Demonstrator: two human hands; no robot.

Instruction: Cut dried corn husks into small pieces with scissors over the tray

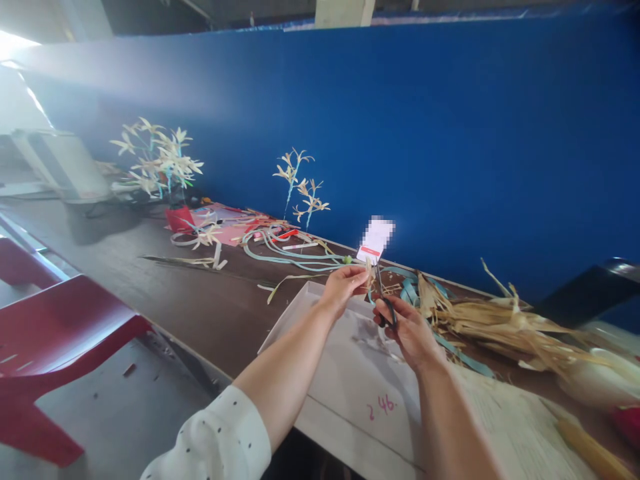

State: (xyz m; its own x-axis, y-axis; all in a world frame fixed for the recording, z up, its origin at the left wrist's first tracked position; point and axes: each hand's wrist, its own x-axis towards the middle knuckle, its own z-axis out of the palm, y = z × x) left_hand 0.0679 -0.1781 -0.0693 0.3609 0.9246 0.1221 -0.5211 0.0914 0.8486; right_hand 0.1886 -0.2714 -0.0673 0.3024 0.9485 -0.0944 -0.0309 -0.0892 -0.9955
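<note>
My left hand (pixel 344 283) pinches a small piece of dried straw-coloured husk (pixel 370 269) above a white tray (pixel 300 313). My right hand (pixel 407 327) grips black-handled scissors (pixel 384 300), whose blades point up at the husk piece. Both hands hover over the far end of the tray on a dark wooden table (pixel 190 293). A white card with a red band (pixel 374 241) stands just behind the hands.
A pile of dried corn husks (pixel 500 323) lies right of my hands. Pale blue strips (pixel 285 257) and scraps are spread further back. Husk flower stems (pixel 300 183) and a bigger bunch in a red pot (pixel 179 217) stand along a blue wall. Red chair (pixel 60 333) at left.
</note>
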